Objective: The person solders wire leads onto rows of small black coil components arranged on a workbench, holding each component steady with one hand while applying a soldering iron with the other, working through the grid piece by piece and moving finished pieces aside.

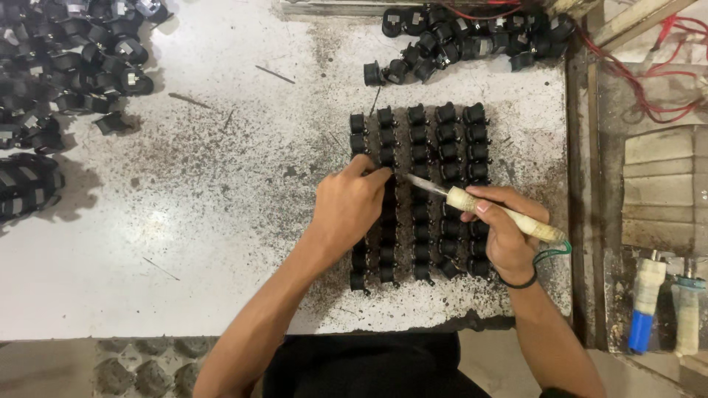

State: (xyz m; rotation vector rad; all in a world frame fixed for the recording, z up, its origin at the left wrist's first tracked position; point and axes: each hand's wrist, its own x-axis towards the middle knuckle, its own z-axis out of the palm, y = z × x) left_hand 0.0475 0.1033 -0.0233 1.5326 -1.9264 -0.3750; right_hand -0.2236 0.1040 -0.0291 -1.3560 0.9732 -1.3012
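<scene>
Several rows of small black components [446, 144] stand in a neat grid on a stained white worktable [206, 221]. My left hand [348, 206] rests on the grid's left rows, fingers pinched at a component near the middle. My right hand [509, 232] grips a soldering iron [479, 206] with a pale wrapped handle. Its metal tip points left and reaches the spot beside my left fingertips. A black band circles my right wrist.
Loose black components lie heaped at the top left [66, 66] and top right [472, 37]. Red wires [649, 81] run along the right side. Two more wrapped tool handles [649, 302] stand at the lower right, past the table's edge.
</scene>
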